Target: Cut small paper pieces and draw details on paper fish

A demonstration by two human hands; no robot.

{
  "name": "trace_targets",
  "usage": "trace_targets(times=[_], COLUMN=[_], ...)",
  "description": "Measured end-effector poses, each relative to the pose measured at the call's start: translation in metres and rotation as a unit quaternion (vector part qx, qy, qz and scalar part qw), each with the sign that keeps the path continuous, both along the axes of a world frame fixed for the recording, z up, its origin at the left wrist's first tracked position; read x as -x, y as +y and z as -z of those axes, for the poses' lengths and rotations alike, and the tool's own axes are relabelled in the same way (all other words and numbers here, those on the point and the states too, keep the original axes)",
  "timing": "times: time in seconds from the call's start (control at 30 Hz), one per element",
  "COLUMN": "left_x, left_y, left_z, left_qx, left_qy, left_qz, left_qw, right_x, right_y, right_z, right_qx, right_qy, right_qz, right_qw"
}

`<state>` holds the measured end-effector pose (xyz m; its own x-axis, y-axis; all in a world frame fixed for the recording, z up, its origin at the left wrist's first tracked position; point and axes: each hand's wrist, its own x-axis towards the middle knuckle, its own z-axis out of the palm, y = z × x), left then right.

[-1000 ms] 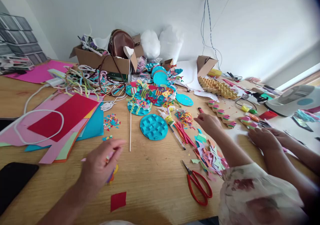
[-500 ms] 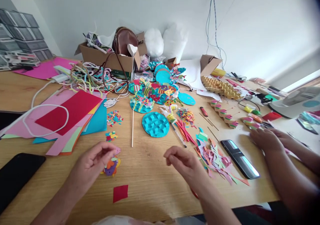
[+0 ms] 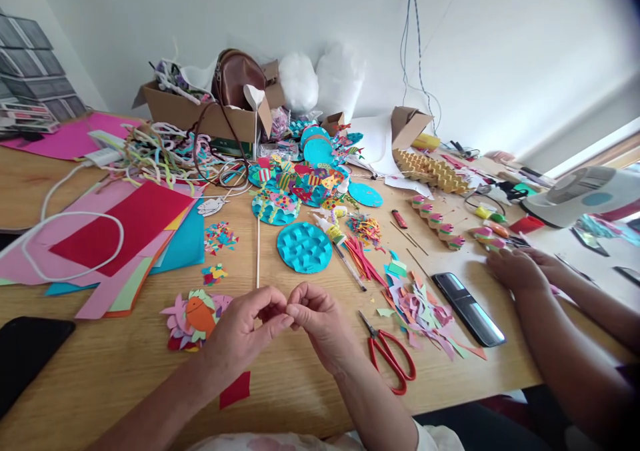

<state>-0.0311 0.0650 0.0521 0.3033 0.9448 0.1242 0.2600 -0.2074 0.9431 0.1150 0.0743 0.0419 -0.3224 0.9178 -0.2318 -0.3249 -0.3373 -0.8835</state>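
My left hand (image 3: 253, 327) and my right hand (image 3: 323, 321) meet fingertip to fingertip above the wooden table, both closed in a pinch. Whatever is between the fingers is too small or hidden to make out. Left of my left wrist lies a pile of paper fish cutouts (image 3: 199, 314), an orange one on top. A red paper piece (image 3: 236, 391) lies partly under my left forearm. To the right of my right hand rest red-handled scissors (image 3: 393, 361), blades slightly apart. Beyond the hands sit a blue scaly paper disc (image 3: 304, 247) and a white stick (image 3: 258, 254).
Another person's hands (image 3: 520, 271) work at the right, beside a dark phone-like case (image 3: 469, 309). Paper scraps (image 3: 423, 311) and a glue bottle (image 3: 332, 229) lie nearby. Coloured paper sheets (image 3: 125, 231) and a black phone (image 3: 33, 357) are at the left. A cardboard box (image 3: 200, 117) stands behind.
My hands have come together from either side, fingertips now touching. The scissors are now uncovered by my right forearm. The view has shifted slightly right.
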Motion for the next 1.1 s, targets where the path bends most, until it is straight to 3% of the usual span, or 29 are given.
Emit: trace_targets(times=[0.1, 0.3, 0.6, 0.7, 0.9, 1.1], left_x=[0.001, 0.007, -0.004, -0.002, 0.002, 0.005], left_y=[0.001, 0.003, -0.001, -0.001, 0.001, 0.002], left_z=[-0.002, -0.004, 0.007, 0.009, 0.006, 0.006], left_qx=[-0.013, 0.030, -0.102, -0.113, -0.060, -0.062], left_qy=[0.023, 0.035, 0.106, 0.111, 0.050, 0.093], left_qz=[-0.007, 0.055, -0.052, -0.055, -0.006, 0.005], left_qw=[1.000, 0.997, 0.988, 0.986, 0.997, 0.994], right_x=[0.000, -0.006, 0.001, 0.004, 0.007, 0.005], right_y=[0.001, 0.002, -0.004, -0.005, -0.004, -0.003], right_z=[0.002, 0.002, 0.015, 0.017, 0.010, 0.013], right_qx=[-0.028, -0.063, -0.139, -0.135, -0.066, -0.111], right_qy=[-0.037, -0.097, -0.196, -0.172, -0.062, -0.126], right_qz=[-0.004, -0.026, 0.042, 0.032, 0.002, -0.008], right_qw=[0.999, 0.993, 0.970, 0.975, 0.996, 0.986])
